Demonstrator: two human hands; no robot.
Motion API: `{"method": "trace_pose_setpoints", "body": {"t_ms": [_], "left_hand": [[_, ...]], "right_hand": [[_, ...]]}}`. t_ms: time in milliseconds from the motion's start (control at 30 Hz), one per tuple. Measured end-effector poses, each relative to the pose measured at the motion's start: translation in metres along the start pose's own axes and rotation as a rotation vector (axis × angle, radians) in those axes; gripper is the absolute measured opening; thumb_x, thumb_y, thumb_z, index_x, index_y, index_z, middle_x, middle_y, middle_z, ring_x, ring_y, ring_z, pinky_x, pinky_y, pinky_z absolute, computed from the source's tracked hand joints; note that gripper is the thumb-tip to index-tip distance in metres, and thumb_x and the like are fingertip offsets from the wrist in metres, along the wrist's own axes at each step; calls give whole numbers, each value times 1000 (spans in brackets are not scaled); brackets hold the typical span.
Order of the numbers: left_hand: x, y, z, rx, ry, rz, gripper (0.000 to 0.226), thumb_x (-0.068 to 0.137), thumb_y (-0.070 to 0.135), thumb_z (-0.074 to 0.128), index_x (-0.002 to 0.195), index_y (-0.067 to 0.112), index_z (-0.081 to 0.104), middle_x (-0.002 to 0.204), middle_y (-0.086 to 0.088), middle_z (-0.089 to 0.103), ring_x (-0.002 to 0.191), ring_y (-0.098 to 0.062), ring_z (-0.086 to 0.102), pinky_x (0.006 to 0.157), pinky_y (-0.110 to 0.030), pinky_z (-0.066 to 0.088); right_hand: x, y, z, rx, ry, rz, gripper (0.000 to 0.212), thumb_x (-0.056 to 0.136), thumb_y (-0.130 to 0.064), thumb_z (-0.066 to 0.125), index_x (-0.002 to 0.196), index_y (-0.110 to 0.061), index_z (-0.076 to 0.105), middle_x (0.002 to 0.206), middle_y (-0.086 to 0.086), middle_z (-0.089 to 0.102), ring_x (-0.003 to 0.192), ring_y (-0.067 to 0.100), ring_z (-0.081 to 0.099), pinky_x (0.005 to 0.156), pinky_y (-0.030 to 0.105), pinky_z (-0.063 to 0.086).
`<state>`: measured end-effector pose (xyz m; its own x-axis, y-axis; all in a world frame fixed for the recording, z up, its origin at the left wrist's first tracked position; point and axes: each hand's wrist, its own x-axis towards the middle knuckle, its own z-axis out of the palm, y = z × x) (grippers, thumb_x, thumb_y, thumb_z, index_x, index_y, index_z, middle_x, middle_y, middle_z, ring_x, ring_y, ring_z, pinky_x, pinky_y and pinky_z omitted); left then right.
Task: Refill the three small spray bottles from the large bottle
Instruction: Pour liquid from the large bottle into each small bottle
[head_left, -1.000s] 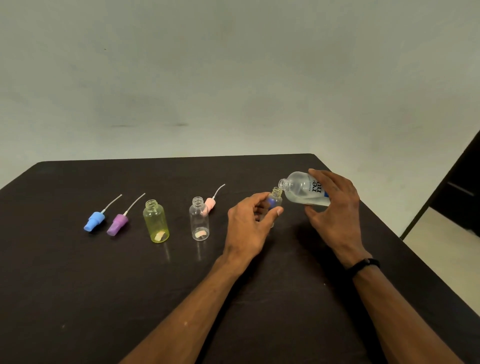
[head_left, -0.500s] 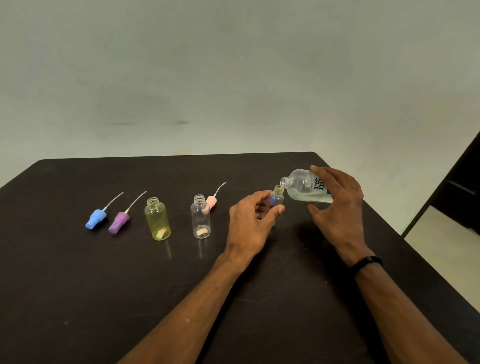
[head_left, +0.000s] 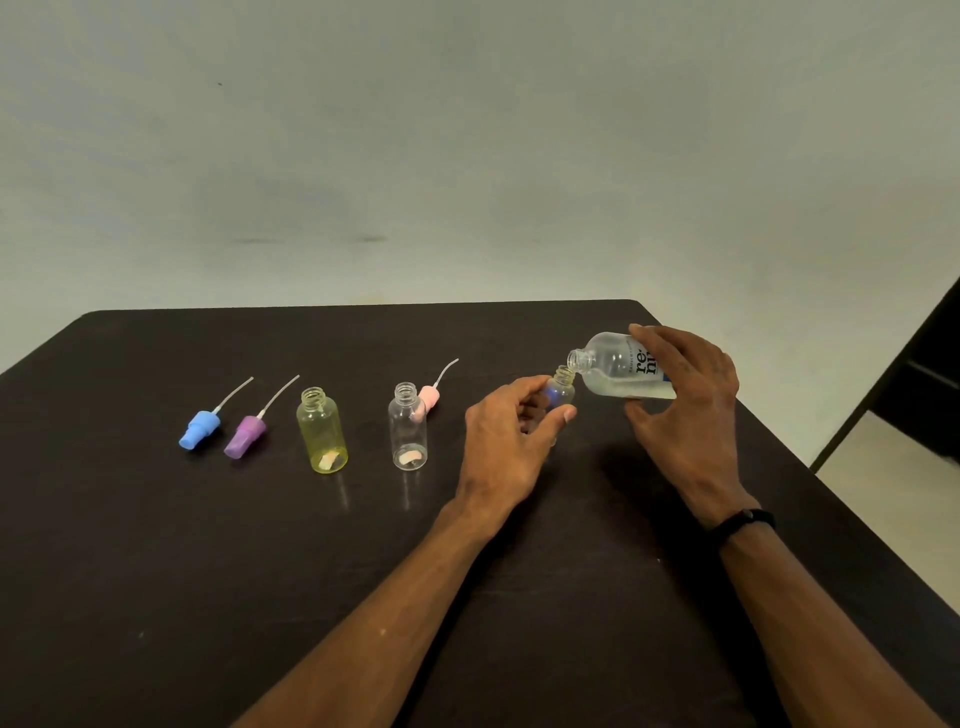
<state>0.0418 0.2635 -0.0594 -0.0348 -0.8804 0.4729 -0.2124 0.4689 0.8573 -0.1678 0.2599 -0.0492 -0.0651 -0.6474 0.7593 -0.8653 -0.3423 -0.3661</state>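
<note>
The right hand (head_left: 691, 410) grips the big bottle (head_left: 618, 371), tipped near flat, neck leftward, lip just over the small bottle (head_left: 562, 389) that the left hand (head_left: 511, 447) pinches upright on the worktop (head_left: 208, 571).

Both forearms are bare from the near edge of the dark surface (head_left: 156, 571) up to the hands, with no sleeves in sight. The left hand (head_left: 511, 441) wears nothing: no ring, no band, no glove. The right hand (head_left: 685, 415) is likewise ungloved and ringless. Just behind it, a slim black band (head_left: 743, 522) circles the right wrist, smooth and matte; whether it carries a display or a clasp cannot be made out from here.
</note>
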Motion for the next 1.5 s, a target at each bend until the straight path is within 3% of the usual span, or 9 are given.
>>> {"method": "trace_pose_setpoints", "body": {"t_ms": [567, 733, 1233, 1500], "left_hand": [[0, -1, 0, -7, -1, 1, 30, 91, 20, 83, 119, 19, 75, 96, 6, 75, 89, -9, 72, 79, -19, 61], [0, -1, 1, -3, 7, 6, 31, 90, 20, 83, 121, 19, 75, 97, 7, 75, 90, -9, 72, 79, -15, 59], [2, -6, 2, 4, 8, 1, 32, 90, 23, 83, 121, 19, 75, 98, 7, 76, 90, -10, 73, 82, -28, 63], [2, -7, 3, 9, 5, -8, 34, 90, 25, 83, 122, 18, 75, 99, 8, 75, 91, -8, 72, 83, -28, 63]], "right_hand": [[1, 1, 0, -19, 10, -33, 89, 72, 2, 89, 149, -29, 58, 144, 1, 59, 140, 27, 50, 116, 72, 34], [3, 4, 0, -27, 14, -46, 88, 71, 1, 90, 149, -27, 59, 144, 3, 59, 139, 30, 51, 115, 73, 34], [4, 3, -1, -27, 19, -51, 86, 72, 1, 90, 148, -25, 61, 143, 4, 60, 139, 29, 52, 115, 72, 34], [4, 2, -2, -29, 27, -57, 86, 71, 2, 90, 148, -25, 61, 143, 4, 60, 138, 30, 53, 114, 72, 34]]}}
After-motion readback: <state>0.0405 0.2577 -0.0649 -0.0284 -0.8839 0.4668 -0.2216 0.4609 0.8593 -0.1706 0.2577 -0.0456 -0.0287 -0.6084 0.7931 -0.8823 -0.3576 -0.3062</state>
